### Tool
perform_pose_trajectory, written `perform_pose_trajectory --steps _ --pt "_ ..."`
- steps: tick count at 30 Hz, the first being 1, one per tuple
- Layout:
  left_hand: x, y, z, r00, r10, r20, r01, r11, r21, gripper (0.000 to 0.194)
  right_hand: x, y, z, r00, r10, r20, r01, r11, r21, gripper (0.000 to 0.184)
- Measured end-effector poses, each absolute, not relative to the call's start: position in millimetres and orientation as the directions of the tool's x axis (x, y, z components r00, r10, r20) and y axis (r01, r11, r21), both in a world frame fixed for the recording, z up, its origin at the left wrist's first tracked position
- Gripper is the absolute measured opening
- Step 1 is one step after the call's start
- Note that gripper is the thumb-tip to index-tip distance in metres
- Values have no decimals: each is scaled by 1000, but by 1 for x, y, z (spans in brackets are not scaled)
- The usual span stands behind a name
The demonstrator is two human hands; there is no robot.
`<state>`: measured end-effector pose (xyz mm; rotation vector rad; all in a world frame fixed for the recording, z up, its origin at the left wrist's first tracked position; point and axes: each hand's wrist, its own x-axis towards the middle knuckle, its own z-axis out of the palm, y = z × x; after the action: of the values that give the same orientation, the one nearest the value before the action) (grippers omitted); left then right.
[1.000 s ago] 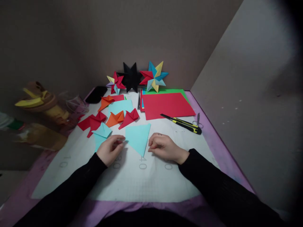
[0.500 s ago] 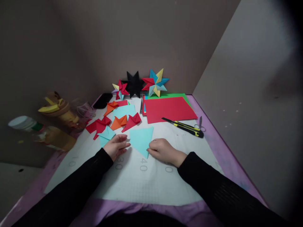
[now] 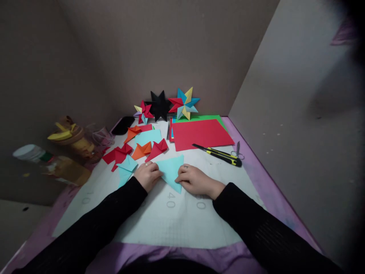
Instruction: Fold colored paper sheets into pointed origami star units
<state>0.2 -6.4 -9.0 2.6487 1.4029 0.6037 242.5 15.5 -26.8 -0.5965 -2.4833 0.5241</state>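
Note:
A light blue sheet of folded paper, roughly kite-shaped, lies flat on the white mat between my hands. My left hand pinches its left corner, fingers closed. At its right edge my right hand has its fingers curled and closed on the paper. Just left of my left hand rests a folded light blue paper piece. Beyond it sit folded pieces in red and orange.
A utility knife and small scissors lie right of a red paper stack. Paper stars, one black, lean on the back wall. A bottle, a brown-and-yellow container and a dark phone are at left.
My left hand has moved right from beside the paper and closed on its left corner. My right hand stays at the right edge. The view has shifted slightly.

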Motion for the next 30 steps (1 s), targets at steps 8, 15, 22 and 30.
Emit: perform_pose_trajectory --steps 8,15,22,30 --pt "3 -44 -7 670 706 227 651 -707 277 16 243 10 -17 -860 371 351 213 885 -414 33" --pt "1 -24 -9 574 818 49 727 -536 428 28 249 4 -5 -901 335 274 216 897 -385 20" --pt "5 -4 -5 590 805 -51 720 -497 484 29 249 -1 -1 -898 382 221 263 866 -426 17" --pt "-17 19 1 604 793 -83 734 -513 445 27 243 6 -19 -799 502 332 392 852 -345 21"
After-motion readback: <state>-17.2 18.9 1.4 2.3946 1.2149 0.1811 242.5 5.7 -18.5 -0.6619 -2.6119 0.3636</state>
